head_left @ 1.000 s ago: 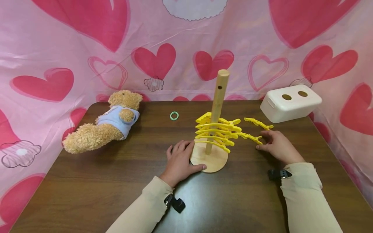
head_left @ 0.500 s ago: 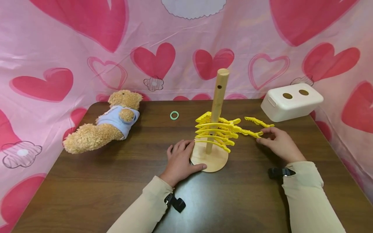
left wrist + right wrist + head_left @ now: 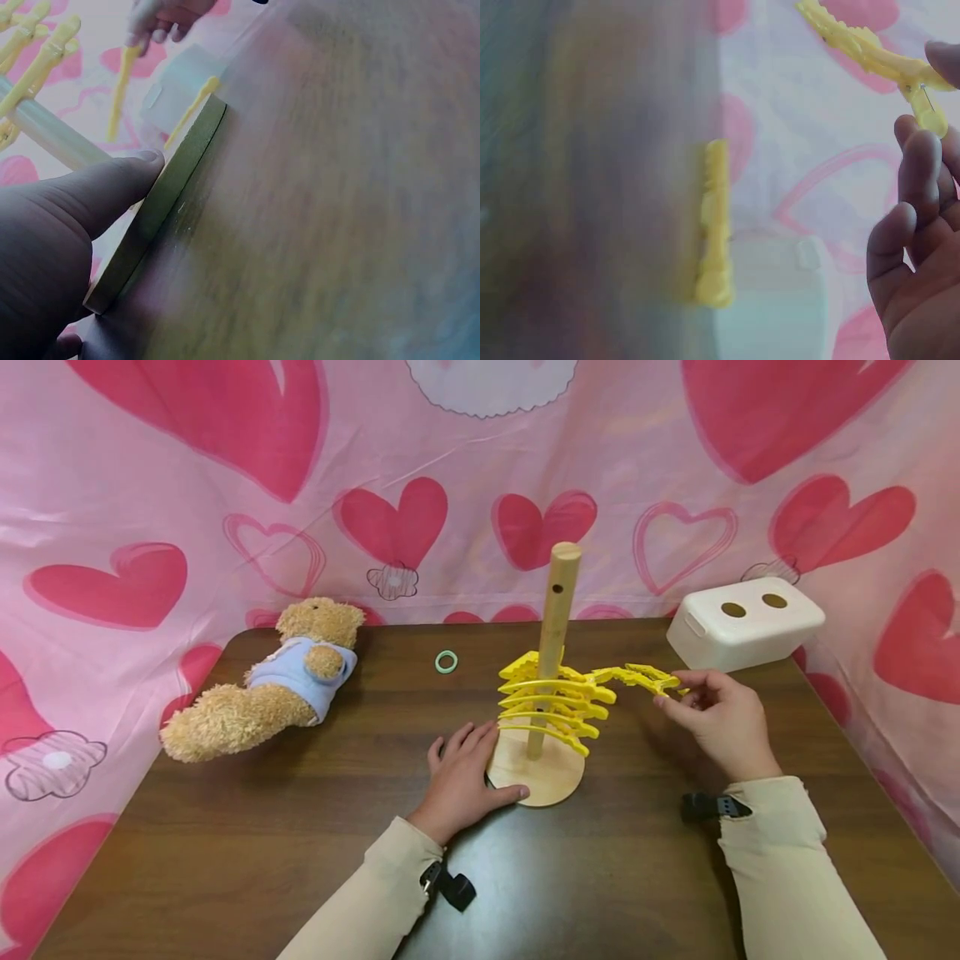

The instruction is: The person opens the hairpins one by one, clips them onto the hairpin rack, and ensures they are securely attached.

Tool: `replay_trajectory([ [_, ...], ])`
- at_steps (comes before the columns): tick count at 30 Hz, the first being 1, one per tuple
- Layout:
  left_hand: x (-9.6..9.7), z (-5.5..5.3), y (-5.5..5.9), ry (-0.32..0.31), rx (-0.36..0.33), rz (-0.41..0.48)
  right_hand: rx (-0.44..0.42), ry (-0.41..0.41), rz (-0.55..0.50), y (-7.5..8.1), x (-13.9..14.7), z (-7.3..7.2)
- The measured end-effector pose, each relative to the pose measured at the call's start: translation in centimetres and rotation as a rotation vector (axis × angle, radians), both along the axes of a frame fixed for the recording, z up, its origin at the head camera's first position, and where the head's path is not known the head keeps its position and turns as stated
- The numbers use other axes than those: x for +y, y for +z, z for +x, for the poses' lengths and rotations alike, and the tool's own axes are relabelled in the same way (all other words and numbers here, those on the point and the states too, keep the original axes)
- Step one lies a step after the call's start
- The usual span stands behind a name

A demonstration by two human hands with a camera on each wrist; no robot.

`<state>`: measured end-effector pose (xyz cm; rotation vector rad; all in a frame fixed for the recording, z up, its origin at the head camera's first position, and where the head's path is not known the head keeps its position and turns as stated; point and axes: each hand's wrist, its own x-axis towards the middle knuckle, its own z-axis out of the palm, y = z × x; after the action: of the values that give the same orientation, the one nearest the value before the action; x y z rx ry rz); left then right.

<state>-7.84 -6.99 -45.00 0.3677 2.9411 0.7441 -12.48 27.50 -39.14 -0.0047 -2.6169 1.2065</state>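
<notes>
A wooden stand (image 3: 557,614) rises from a round base (image 3: 553,783), and several yellow alligator hair clips (image 3: 555,692) are clamped across its post. My left hand (image 3: 463,787) holds the left side of the base; in the left wrist view its thumb (image 3: 124,180) presses at the base's edge. To the right of the post, my right hand (image 3: 722,727) pinches one more yellow hair clip (image 3: 870,58) by its handle end, lifted off the table. Another yellow hair clip (image 3: 718,225) lies on the table beyond it, partly overlapped in the head view.
A white box (image 3: 742,631) with two round holes stands at the back right. At the left lies a teddy bear (image 3: 300,668) in a blue shirt. A small green ring (image 3: 446,662) is near the table's back edge, before a pink heart-patterned cloth (image 3: 465,452).
The right hand has raised its hair clip from the table and brought it up and slightly away, level with the upper clips. The left hand stays at the base.
</notes>
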Motion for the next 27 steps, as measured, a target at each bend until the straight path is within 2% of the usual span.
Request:
replay_trajectory([
  [4, -0.1, 0.0, 0.3, 0.004, 0.006, 0.016, 0.103, -0.025, -0.062, 1.2, -0.7, 0.5],
  [7, -0.2, 0.5, 0.3, 0.007, 0.008, 0.025, 0.160, -0.030, -0.123, 1.9, -1.2, 1.0],
  [13, -0.5, 1.5, -0.5, 0.016, 0.031, 0.017, 0.226, -0.026, -0.291, 2.9, -2.4, 2.5],
  [19, -0.4, 1.7, -1.0, 0.021, 0.017, 0.026, 0.230, -0.015, -0.369, 4.3, -3.3, 4.0],
  [27, -0.1, 0.6, -0.6, 0.001, 0.045, 0.022, 0.234, 0.041, -0.549, 6.4, -3.8, 5.0],
])
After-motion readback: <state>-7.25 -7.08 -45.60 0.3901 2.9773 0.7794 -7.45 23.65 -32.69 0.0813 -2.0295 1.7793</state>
